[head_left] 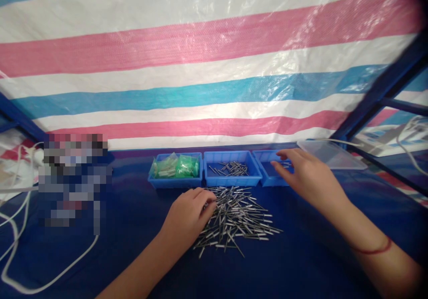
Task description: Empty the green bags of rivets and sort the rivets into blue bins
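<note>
A loose heap of thin metal pins lies on the dark blue cloth in front of me. My left hand rests on the heap's left edge with its fingers curled down onto the pins. My right hand reaches over the right blue tray, fingers stretched out above the few pins in it. The middle blue tray holds a small pile of pins. The left blue tray holds green and clear plastic bags.
A clear plastic lid lies to the right of the trays. White cables trail across the cloth at the left. A striped pink, blue and white tarp hangs behind. Blue metal frame bars rise at the right.
</note>
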A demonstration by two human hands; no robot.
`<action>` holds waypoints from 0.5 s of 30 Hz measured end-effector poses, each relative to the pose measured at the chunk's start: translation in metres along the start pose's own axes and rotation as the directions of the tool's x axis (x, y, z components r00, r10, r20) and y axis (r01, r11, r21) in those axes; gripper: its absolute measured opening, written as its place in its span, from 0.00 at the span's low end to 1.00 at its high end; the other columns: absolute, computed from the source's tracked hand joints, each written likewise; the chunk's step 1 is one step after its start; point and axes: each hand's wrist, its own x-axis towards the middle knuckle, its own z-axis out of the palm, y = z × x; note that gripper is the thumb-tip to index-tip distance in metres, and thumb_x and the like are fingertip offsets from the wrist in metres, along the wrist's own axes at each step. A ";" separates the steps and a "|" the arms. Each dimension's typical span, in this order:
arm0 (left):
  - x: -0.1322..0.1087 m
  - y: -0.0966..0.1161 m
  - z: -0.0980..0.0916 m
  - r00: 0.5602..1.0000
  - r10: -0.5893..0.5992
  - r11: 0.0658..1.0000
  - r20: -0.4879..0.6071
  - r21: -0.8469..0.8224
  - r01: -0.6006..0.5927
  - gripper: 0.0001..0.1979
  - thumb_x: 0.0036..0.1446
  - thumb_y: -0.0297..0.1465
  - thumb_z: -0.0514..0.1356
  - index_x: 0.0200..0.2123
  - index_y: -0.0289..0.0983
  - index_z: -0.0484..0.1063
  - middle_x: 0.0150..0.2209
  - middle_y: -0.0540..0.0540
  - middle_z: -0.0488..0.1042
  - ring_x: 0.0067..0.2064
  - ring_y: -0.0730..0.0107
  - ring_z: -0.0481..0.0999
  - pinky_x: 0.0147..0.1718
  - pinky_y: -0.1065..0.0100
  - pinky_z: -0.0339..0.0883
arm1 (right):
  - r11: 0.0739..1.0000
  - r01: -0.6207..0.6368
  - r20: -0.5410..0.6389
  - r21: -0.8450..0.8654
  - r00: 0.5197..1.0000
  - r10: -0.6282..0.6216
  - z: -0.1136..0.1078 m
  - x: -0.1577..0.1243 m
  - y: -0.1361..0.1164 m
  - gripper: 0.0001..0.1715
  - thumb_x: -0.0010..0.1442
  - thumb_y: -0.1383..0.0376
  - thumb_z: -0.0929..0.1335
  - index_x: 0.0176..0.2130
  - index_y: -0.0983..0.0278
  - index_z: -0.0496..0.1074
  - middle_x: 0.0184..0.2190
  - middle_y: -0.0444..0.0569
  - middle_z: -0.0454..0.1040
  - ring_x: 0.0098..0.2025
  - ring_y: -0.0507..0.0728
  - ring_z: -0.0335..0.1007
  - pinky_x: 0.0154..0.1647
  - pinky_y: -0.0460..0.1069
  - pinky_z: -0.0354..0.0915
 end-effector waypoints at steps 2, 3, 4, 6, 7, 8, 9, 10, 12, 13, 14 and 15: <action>0.000 -0.001 -0.001 1.000 0.001 1.000 -0.006 0.017 0.000 0.07 0.62 0.31 0.54 0.39 0.40 0.72 0.39 0.49 0.75 0.41 0.64 0.73 0.39 0.66 0.64 | 0.998 0.028 0.020 0.049 0.999 -0.029 -0.001 -0.002 -0.010 0.12 0.63 0.60 0.62 0.41 0.65 0.70 0.33 0.52 0.74 0.36 0.61 0.72 0.37 0.52 0.64; 0.000 -0.001 -0.001 1.000 -0.001 1.000 -0.009 0.024 0.001 0.07 0.62 0.31 0.54 0.39 0.40 0.72 0.39 0.49 0.75 0.41 0.64 0.73 0.40 0.65 0.64 | 0.996 0.043 0.026 0.083 0.999 -0.045 -0.003 -0.003 -0.018 0.11 0.64 0.61 0.61 0.40 0.64 0.70 0.32 0.51 0.74 0.35 0.60 0.71 0.37 0.52 0.64; 0.000 -0.001 -0.001 1.000 -0.003 0.999 -0.010 0.032 0.003 0.07 0.63 0.31 0.54 0.39 0.40 0.72 0.40 0.49 0.75 0.41 0.64 0.72 0.40 0.65 0.63 | 0.991 0.059 0.032 0.120 0.997 -0.063 -0.005 -0.005 -0.026 0.11 0.65 0.61 0.61 0.39 0.64 0.70 0.32 0.50 0.74 0.34 0.59 0.71 0.36 0.51 0.64; 0.000 -0.001 -0.001 1.000 -0.004 0.999 -0.007 0.048 0.004 0.08 0.63 0.31 0.54 0.40 0.39 0.72 0.40 0.48 0.75 0.42 0.63 0.72 0.41 0.64 0.63 | 0.974 0.097 0.052 0.205 0.993 -0.109 -0.008 -0.009 -0.043 0.12 0.66 0.62 0.60 0.39 0.63 0.70 0.33 0.50 0.73 0.33 0.57 0.71 0.36 0.50 0.64; 0.000 -0.002 -0.001 1.000 0.000 0.998 -0.002 0.055 0.000 0.08 0.63 0.31 0.54 0.41 0.39 0.72 0.41 0.48 0.75 0.42 0.63 0.72 0.41 0.64 0.63 | 0.962 0.116 0.069 0.247 0.988 -0.137 -0.009 -0.011 -0.051 0.12 0.66 0.62 0.59 0.40 0.64 0.69 0.33 0.50 0.73 0.33 0.57 0.71 0.36 0.50 0.63; 0.000 -0.002 -0.001 1.000 0.004 0.998 0.004 0.063 -0.004 0.08 0.63 0.31 0.54 0.41 0.39 0.72 0.41 0.48 0.75 0.42 0.63 0.72 0.41 0.64 0.63 | 0.949 0.136 0.088 0.285 0.982 -0.167 -0.009 -0.014 -0.059 0.12 0.67 0.63 0.59 0.40 0.64 0.69 0.33 0.50 0.73 0.34 0.56 0.71 0.36 0.50 0.63; 0.000 -0.002 0.000 1.000 0.009 0.997 0.010 0.070 -0.009 0.09 0.63 0.32 0.54 0.41 0.39 0.72 0.41 0.47 0.75 0.42 0.63 0.72 0.41 0.64 0.63 | 0.937 0.154 0.107 0.314 0.975 -0.196 -0.008 -0.016 -0.066 0.13 0.67 0.63 0.58 0.40 0.64 0.69 0.33 0.50 0.73 0.34 0.56 0.70 0.36 0.49 0.63; 0.001 -0.002 0.001 1.000 0.013 0.997 0.016 0.078 -0.014 0.09 0.63 0.32 0.53 0.41 0.39 0.72 0.41 0.47 0.75 0.42 0.63 0.72 0.41 0.64 0.63 | 0.927 0.170 0.123 0.334 0.967 -0.222 -0.007 -0.019 -0.072 0.13 0.68 0.63 0.58 0.40 0.64 0.69 0.33 0.50 0.72 0.34 0.56 0.70 0.37 0.49 0.63; 0.001 -0.002 0.003 1.000 0.019 0.995 0.024 0.097 -0.021 0.10 0.64 0.33 0.53 0.42 0.39 0.73 0.41 0.47 0.75 0.41 0.63 0.72 0.40 0.63 0.62 | 0.917 0.198 0.152 0.347 0.953 -0.264 -0.004 -0.024 -0.082 0.14 0.68 0.64 0.57 0.39 0.64 0.69 0.32 0.50 0.71 0.35 0.56 0.70 0.36 0.49 0.62; 0.001 -0.001 0.004 0.999 0.021 0.994 0.025 0.110 -0.023 0.10 0.64 0.33 0.52 0.42 0.39 0.73 0.41 0.47 0.75 0.41 0.63 0.72 0.40 0.63 0.61 | 0.916 0.210 0.167 0.342 0.945 -0.280 -0.003 -0.026 -0.086 0.14 0.68 0.64 0.57 0.38 0.64 0.68 0.31 0.49 0.71 0.35 0.56 0.69 0.36 0.49 0.61; 0.001 0.000 0.005 1.000 0.021 0.992 0.023 0.127 -0.024 0.11 0.64 0.34 0.52 0.42 0.39 0.73 0.41 0.47 0.75 0.41 0.63 0.72 0.40 0.62 0.61 | 0.917 0.220 0.183 0.333 0.939 -0.292 -0.002 -0.027 -0.089 0.14 0.68 0.64 0.57 0.36 0.64 0.68 0.30 0.49 0.71 0.34 0.57 0.69 0.35 0.49 0.61; 0.000 0.001 0.006 1.000 0.021 0.989 0.019 0.147 -0.023 0.11 0.64 0.35 0.52 0.42 0.40 0.73 0.41 0.47 0.75 0.41 0.62 0.71 0.39 0.62 0.60 | 0.918 0.229 0.200 0.322 0.932 -0.303 0.000 -0.028 -0.092 0.14 0.67 0.64 0.57 0.35 0.64 0.68 0.30 0.49 0.70 0.34 0.57 0.68 0.34 0.49 0.60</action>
